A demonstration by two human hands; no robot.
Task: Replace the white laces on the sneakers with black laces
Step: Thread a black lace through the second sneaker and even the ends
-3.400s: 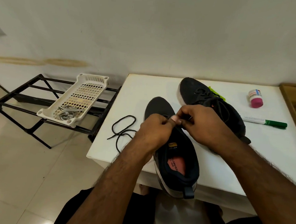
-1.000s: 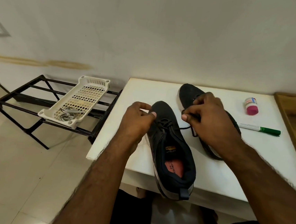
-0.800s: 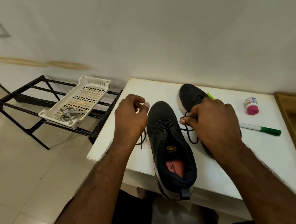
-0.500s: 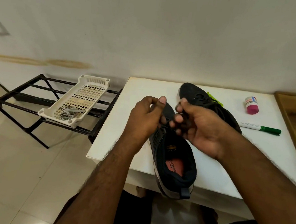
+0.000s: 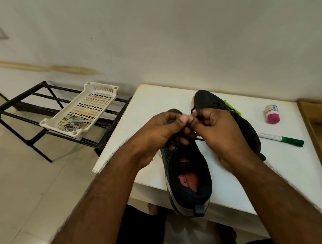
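Near sneaker (image 5: 187,175) under both hands, heel toward person: light, soft upper, stays put unaided. Far sneaker (image 5: 207,100) beyond right hand (image 5: 221,135). Black lace (image 5: 199,139): thin, limp, likely slippery; best pinched near tip. Left hand (image 5: 163,134) and right hand curled, pinching lace between knuckles.

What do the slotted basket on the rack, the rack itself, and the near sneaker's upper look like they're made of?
Basket: likely moulded plastic, matte cream, with regular slots. Rack: probably painted metal, thin straight black bars. Near sneaker upper: seems knit or mesh fabric, matte black with fine ribbing by the collar.
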